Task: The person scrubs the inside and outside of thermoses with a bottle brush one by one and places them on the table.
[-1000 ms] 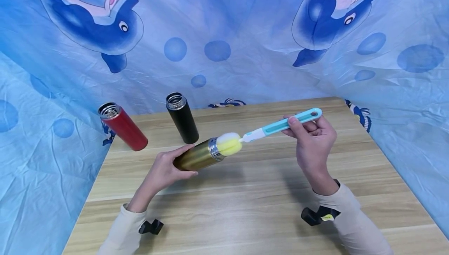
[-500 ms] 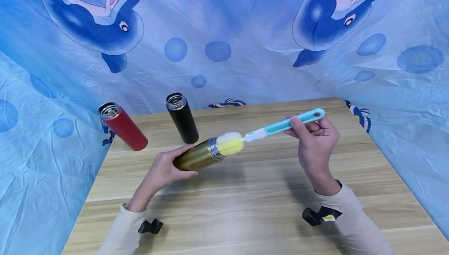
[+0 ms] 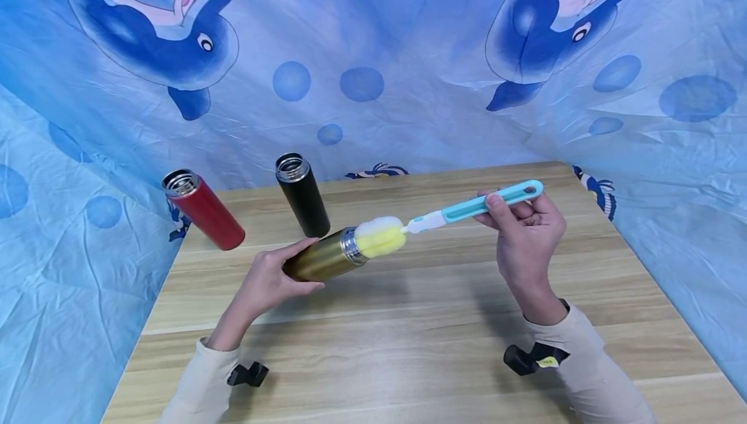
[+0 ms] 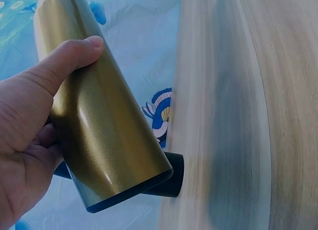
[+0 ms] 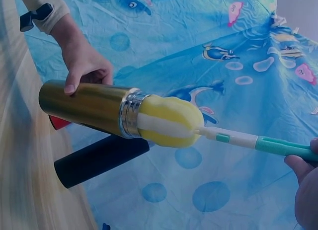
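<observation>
My left hand [image 3: 271,281] grips a gold thermos bottle [image 4: 99,115] around its body, tilted above the table with its mouth toward the right. In my right hand [image 3: 528,249] is a bottle brush [image 5: 278,145], its turquoise handle pinched between thumb and fingers. The brush's yellow and white sponge head [image 5: 171,121] sits at the steel neck of the bottle; most of the sponge shows outside and its far end is hidden at the mouth. The right wrist view shows the handle nearly in line with the bottle.
A black bottle [image 3: 303,197] stands uncapped close behind the gold one. Farther left, a red bottle [image 3: 210,213] stands uncapped near the wooden table's [image 3: 397,346] left edge. A blue curtain with dolphins [image 3: 408,35] hangs behind and at both sides.
My right hand has drawn the brush slightly to the right. My left hand and the gold bottle have shifted a little left, and more of the sponge shows outside the mouth.
</observation>
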Available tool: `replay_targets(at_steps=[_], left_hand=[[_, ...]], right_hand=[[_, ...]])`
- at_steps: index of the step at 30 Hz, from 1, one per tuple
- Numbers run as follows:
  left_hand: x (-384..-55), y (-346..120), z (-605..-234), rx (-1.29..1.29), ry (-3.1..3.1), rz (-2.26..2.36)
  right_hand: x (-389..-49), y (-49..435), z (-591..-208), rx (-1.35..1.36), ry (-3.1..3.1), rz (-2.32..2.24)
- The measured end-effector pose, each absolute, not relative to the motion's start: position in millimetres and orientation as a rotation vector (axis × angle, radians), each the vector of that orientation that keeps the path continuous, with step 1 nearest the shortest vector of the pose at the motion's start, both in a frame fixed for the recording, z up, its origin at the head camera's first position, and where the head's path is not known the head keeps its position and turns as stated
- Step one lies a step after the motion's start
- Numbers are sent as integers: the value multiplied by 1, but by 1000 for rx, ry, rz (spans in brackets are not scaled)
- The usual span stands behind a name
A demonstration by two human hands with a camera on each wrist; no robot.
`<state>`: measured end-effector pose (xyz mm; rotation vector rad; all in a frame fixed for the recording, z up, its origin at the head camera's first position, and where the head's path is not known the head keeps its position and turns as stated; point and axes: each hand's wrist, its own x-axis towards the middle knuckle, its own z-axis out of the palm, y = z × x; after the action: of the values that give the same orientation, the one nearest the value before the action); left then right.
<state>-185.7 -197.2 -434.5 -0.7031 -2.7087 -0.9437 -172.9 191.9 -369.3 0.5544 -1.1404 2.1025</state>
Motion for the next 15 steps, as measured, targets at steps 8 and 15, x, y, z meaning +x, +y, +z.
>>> replay_targets(at_steps=[8, 15], left_hand=[[-186, -200, -434, -721, -2712, -950], [-186, -201, -433, -735, -2720, -954]], right_hand=[[-173, 191, -370, 583, -1108, 2118], [-171, 193, -370, 621, -1112, 2116]])
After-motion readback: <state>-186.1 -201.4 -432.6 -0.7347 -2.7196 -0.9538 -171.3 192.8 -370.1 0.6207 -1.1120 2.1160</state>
